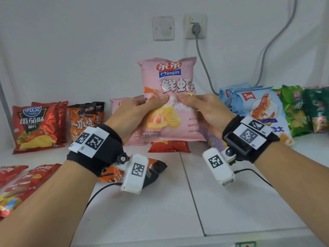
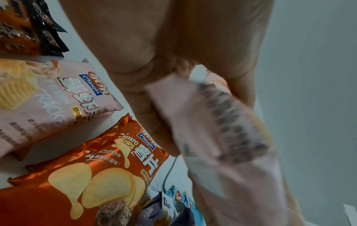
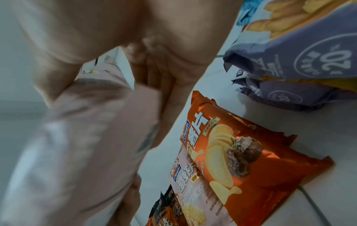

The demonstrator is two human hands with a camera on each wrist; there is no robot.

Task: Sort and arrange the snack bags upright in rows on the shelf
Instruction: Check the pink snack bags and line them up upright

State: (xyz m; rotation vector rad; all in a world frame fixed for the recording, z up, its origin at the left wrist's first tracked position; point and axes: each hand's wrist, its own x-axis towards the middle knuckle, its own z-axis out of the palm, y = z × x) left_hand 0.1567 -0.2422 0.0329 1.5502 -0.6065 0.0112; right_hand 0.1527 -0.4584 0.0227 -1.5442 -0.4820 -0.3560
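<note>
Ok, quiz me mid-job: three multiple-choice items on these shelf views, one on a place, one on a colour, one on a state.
1. Where does the other pink prawn cracker bag stand?
A. Behind the held one, between the orange-black bags and the blue shrimp bags
B. Far right, past the green bags
C. On the floor

2. What colour is the held bag?
A. Green
B. Pink
C. Purple

3. How is the held bag gripped?
A. Left hand only
B. Lying untouched
C. Both hands pinch it upright

Answers:
1 A, the second pink bag shows behind the left hand.
2 B, the held prawn cracker bag is pink.
3 C, left hand and right hand both pinch its front.
</note>
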